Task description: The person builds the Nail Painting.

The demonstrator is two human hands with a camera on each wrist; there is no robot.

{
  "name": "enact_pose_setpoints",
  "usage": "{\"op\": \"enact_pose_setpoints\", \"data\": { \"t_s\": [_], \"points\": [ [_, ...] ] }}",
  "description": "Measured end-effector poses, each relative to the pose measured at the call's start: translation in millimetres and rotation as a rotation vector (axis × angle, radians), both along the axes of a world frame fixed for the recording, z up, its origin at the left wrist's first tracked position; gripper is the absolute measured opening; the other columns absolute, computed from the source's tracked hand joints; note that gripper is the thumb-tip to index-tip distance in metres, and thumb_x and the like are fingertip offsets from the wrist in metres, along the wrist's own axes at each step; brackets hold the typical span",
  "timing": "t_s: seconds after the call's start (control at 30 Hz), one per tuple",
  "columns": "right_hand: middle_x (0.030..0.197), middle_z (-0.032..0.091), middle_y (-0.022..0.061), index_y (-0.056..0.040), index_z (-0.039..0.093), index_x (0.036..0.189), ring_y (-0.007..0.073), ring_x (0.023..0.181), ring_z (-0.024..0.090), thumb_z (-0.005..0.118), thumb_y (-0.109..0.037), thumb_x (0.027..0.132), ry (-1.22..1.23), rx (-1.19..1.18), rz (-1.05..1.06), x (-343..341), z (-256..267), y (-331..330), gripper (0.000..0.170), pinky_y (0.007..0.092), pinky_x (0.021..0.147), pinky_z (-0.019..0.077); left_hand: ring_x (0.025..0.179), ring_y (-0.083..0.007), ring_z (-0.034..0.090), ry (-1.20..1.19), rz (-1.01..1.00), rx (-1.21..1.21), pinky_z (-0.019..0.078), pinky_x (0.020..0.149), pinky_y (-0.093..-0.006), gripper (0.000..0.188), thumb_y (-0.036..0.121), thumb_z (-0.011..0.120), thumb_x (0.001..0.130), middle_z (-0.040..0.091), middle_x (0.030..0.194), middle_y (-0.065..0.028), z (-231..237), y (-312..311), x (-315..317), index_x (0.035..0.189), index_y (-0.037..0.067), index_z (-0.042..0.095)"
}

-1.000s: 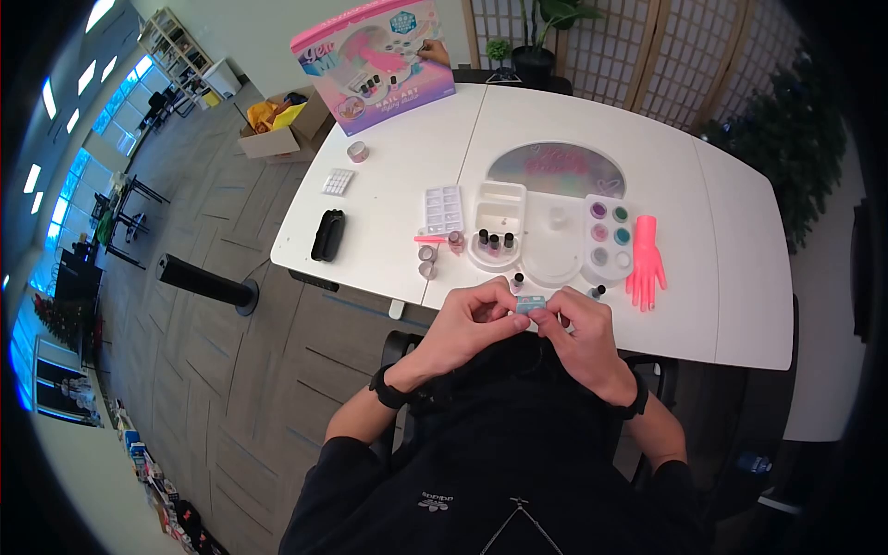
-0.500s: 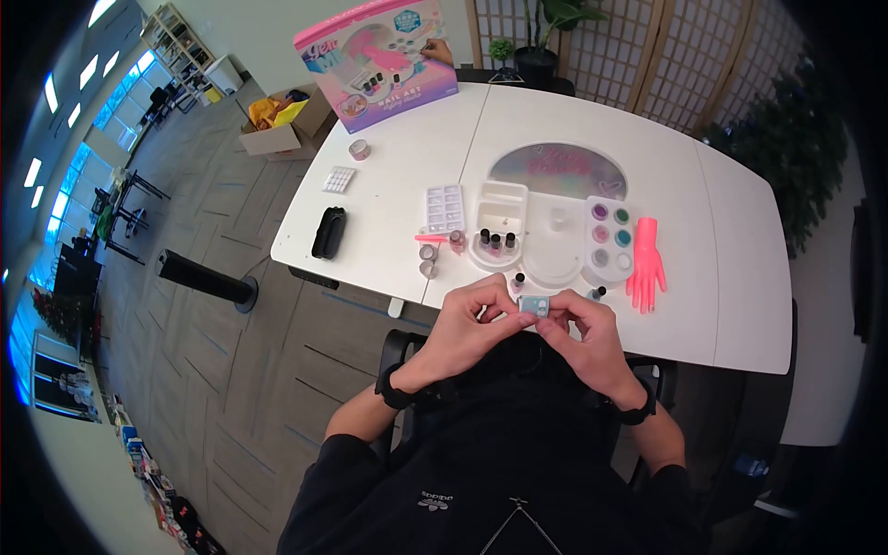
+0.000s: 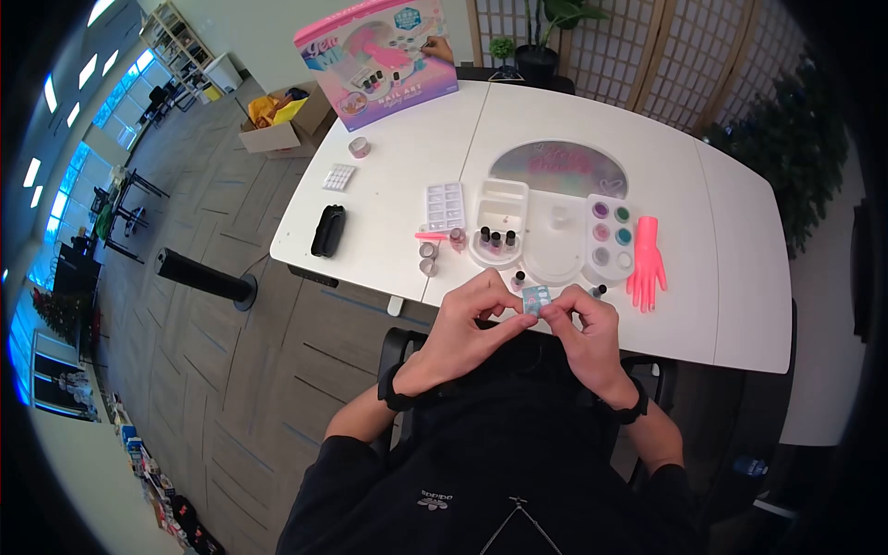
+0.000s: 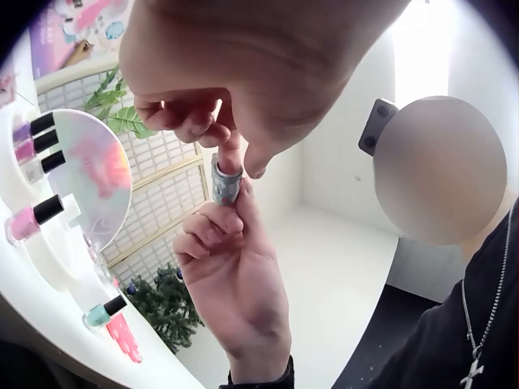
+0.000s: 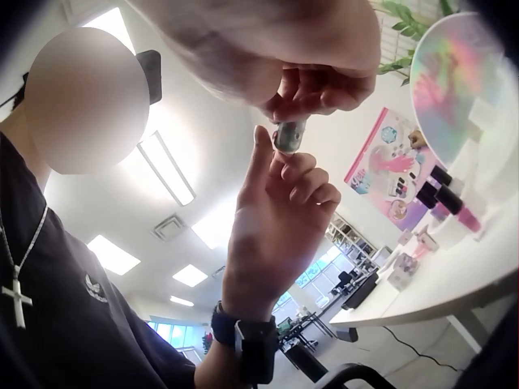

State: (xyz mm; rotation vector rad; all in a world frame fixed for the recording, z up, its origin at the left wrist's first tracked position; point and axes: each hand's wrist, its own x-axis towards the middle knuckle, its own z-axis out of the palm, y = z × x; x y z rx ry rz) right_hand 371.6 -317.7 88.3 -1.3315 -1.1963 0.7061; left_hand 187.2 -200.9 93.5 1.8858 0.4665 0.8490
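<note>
A small light-blue patterned piece (image 3: 536, 300) is held between the two hands above the table's front edge. In the left wrist view the piece (image 4: 226, 185) looks curled round a fingertip of the left hand (image 4: 235, 73). The left hand (image 3: 470, 328) has its index finger at the piece's left side, its thumb just below. The right hand (image 3: 588, 338) pinches the piece between thumb and index finger; in the right wrist view it hangs over the piece (image 5: 289, 136). Just beyond the hands stands a polish bottle (image 3: 518, 279), with another bottle (image 3: 598, 291) to the right.
On the white table (image 3: 721, 231) are a pink model hand (image 3: 647, 264), a tray of coloured pots (image 3: 610, 242), a bottle holder (image 3: 494, 259), a mirror (image 3: 558, 169), a compartment tray (image 3: 445, 207), a black case (image 3: 328, 231) and a printed box (image 3: 379, 65).
The light-blue piece has turned, showing more of its patterned face. Both hands remain close together, with small shifts of the fingers.
</note>
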Motion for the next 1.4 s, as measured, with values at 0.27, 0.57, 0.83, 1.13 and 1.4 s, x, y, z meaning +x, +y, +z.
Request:
{"op": "enact_pose_setpoints", "data": {
  "t_s": [0.27, 0.57, 0.83, 1.13, 1.4],
  "points": [
    [0.078, 0.064, 0.0031, 0.0024, 0.073, 0.095, 0.0098, 0.07, 0.054, 0.075, -0.017, 0.107, -0.017, -0.042, -0.047, 1.4, -6.6, 1.3, 0.023, 0.0276, 0.064, 0.0432, 0.073, -0.0109, 0.048, -0.019, 0.01, -0.014, 0.0393, 0.063, -0.0292, 0.018, 0.006, 0.089, 0.091, 0.053, 0.084, -0.0003, -3.3, -9.3, 3.2, 0.107, 0.004, 0.081],
    [0.086, 0.065, 0.0045, 0.0003, 0.077, 0.107, 0.0125, 0.079, 0.058, 0.068, -0.018, 0.11, 0.069, -0.016, 0.098, 10.0, 0.6, -4.4, 0.02, 0.0291, 0.074, 0.0464, 0.075, -0.007, 0.044, -0.059, 0.014, -0.219, 0.0361, 0.067, -0.0269, 0.007, 0.001, 0.084, 0.095, 0.053, 0.085, 0.0029, -10.0, -4.7, 3.4, 0.092, 0.001, 0.077],
    [0.123, 0.07, 0.01, -0.0022, 0.078, 0.115, 0.0263, 0.111, 0.069, 0.07, 0.002, 0.096, -0.34, 0.205, 0.036, 11.2, 10.6, 3.5, 0.021, 0.0317, 0.091, 0.053, 0.096, -0.0102, 0.056, -0.166, 0.041, -0.237, 0.0449, 0.085, -0.0272, 0.01, 0.005, 0.079, 0.1, 0.06, 0.102, -0.0021, -14.0, 3.3, 9.8, 0.092, 0.0, 0.076],
    [0.125, 0.074, 0.0124, -0.0021, 0.074, 0.114, 0.0313, 0.117, 0.072, 0.073, 0.007, 0.093, -0.288, 0.11, 0.107, 12.5, 7.1, 4.7, 0.023, 0.0401, 0.099, 0.0579, 0.116, -0.0117, 0.06, -0.168, -0.073, -0.526, 0.0479, 0.101, -0.0309, 0.017, 0.004, 0.07, 0.106, 0.06, 0.13, -0.0057, -8.8, 5.5, 10.2, 0.089, 0.001, 0.07],
    [0.111, 0.077, 0.0094, -0.0021, 0.073, 0.102, 0.0294, 0.103, 0.073, 0.088, -0.001, 0.086, -0.37, 0.223, -0.021, 5.6, -2.9, 11.3, 0.021, 0.0393, 0.087, 0.0593, 0.116, -0.0104, 0.059, -0.163, -0.076, -0.598, 0.0472, 0.101, -0.0309, 0.016, 0.01, 0.073, 0.105, 0.061, 0.132, -0.0059, -17.4, 3.0, 12.3, 0.094, 0.0, 0.076]
  ]
}}
